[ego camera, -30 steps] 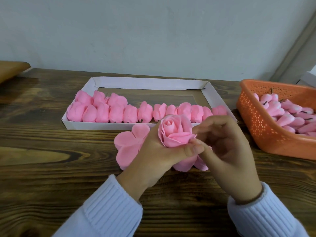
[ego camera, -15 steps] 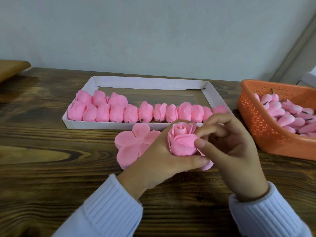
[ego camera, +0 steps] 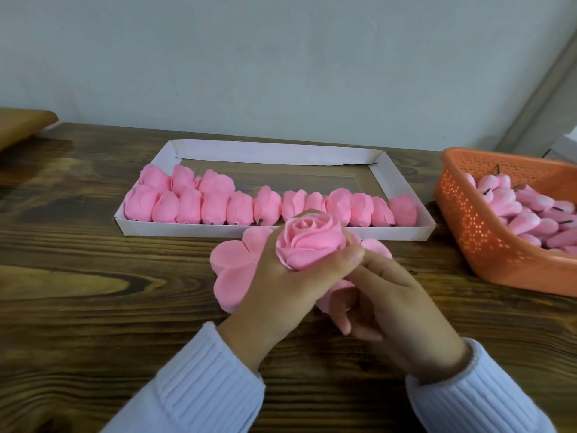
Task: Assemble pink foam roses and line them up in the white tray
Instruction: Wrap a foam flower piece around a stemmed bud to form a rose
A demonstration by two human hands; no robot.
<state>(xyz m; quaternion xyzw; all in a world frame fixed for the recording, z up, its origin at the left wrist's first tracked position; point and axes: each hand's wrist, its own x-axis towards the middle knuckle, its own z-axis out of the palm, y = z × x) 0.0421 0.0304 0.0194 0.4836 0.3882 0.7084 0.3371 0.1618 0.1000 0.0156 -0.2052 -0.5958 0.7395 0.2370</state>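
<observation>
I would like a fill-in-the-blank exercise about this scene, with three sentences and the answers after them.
1. The rose is gripped in the person's ____ hand.
2. The finished roses lie in a tray whose colour is ____.
3. The buds with dark stems lie in a basket whose colour is ____.

Missing words: left; white; orange
</observation>
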